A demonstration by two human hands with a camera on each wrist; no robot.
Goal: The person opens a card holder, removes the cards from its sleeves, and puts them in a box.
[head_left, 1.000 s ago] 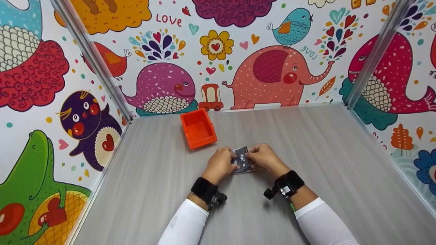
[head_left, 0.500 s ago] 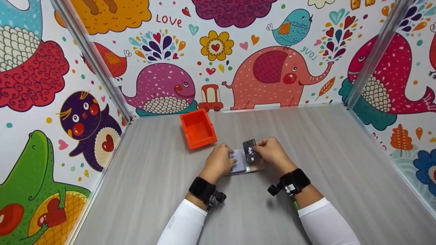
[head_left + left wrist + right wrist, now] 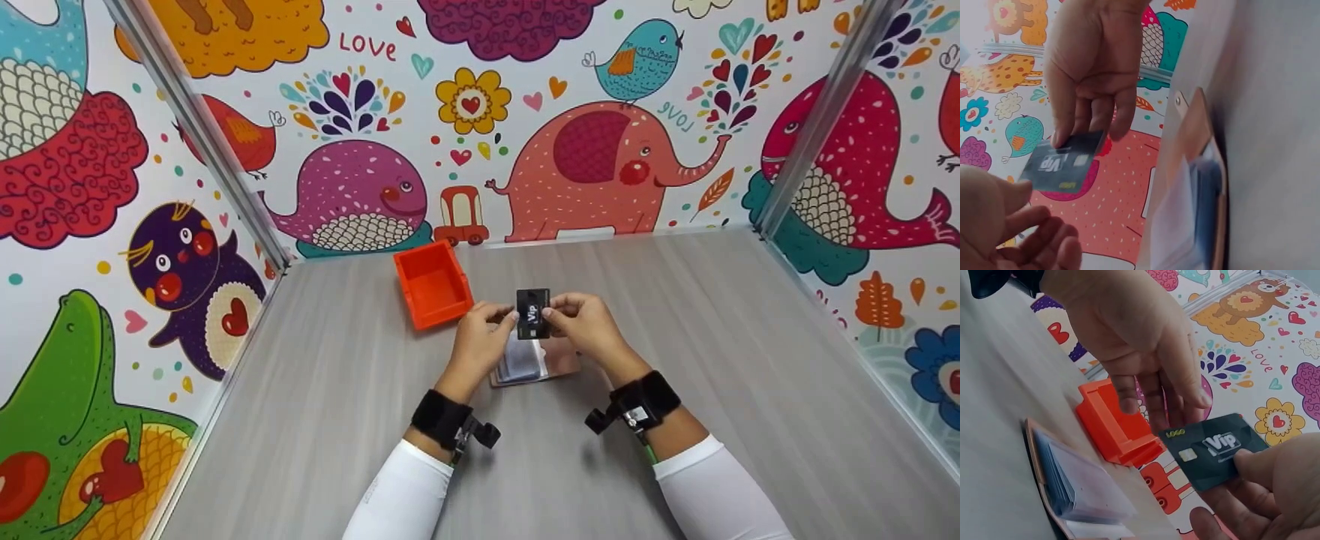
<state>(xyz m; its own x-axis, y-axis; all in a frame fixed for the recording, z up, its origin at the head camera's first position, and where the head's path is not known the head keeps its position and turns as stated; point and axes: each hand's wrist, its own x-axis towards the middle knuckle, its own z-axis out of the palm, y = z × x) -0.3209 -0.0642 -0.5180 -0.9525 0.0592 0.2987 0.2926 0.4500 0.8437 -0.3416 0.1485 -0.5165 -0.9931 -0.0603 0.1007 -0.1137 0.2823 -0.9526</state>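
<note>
A black card marked "Vip" [image 3: 533, 313] is raised above an open brown card holder [image 3: 564, 357]. My right hand [image 3: 592, 326] pinches the card by its right edge, thumb on the printed face in the right wrist view. My left hand [image 3: 478, 337] is at the card's opposite edge, its thumb and loosely bent fingers close to it; whether they touch it I cannot tell. Clear plastic sleeves [image 3: 1086, 486] fan up from the card holder on the table. In the left wrist view the holder's cover [image 3: 1195, 126] shows a snap tab.
An orange bin [image 3: 433, 286] stands behind and left of the hands, near the back wall. Printed wall panels [image 3: 465, 45] with metal corner posts enclose the grey table [image 3: 322, 420] at the back and sides.
First, my right hand drew the card rightward off the sleeves. It has since moved back left and turned upright. My left hand has left the card holder for the card's edge.
</note>
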